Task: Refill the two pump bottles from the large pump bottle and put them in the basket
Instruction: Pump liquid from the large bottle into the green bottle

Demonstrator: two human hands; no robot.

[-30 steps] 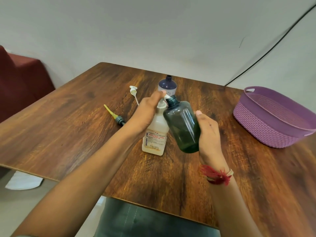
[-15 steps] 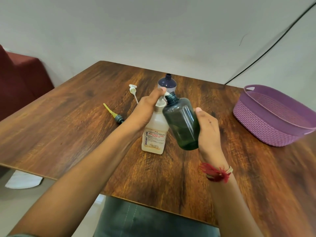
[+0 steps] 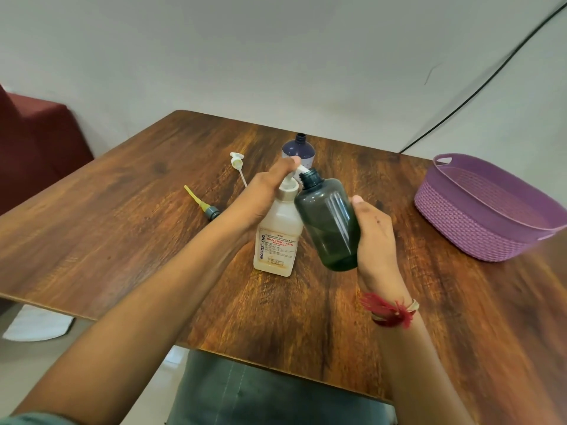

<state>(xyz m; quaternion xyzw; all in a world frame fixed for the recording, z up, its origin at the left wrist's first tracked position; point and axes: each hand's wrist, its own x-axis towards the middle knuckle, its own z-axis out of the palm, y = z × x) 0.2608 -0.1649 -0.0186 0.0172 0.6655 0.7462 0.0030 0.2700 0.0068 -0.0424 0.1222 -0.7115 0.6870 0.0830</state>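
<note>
while the left hand (image 3: 270,191) lays fairly straight fingers over the pump head of the large pump bottle (image 3: 277,237) and presses down, the right hand (image 3: 372,237) wraps its fingers round a dark green bottle (image 3: 329,222). the green bottle is held off the desk (image 3: 122,210) and tilted so its open neck meets the white spout. the large bottle stands mid-desk.

this looks like the first refill, early on: only a shallow pool seems to sit in the green bottle's base. the next move likely calls for more pumps, with the neck kept right under the spout so nothing drips onto the desk.

at twelve o'clock from the large bottle stands a dark blue bottle (image 3: 298,150), uncapped and unfilled as far as can be judged. at ten to eleven o'clock lie a white pump top (image 3: 237,159) and a yellow pump top (image 3: 202,205). the purple basket (image 3: 478,210) sits well apart at three o'clock, with neither bottle in it.

the label reads "biochek chg handrub" in red; the smaller print is too fine to read.
</note>
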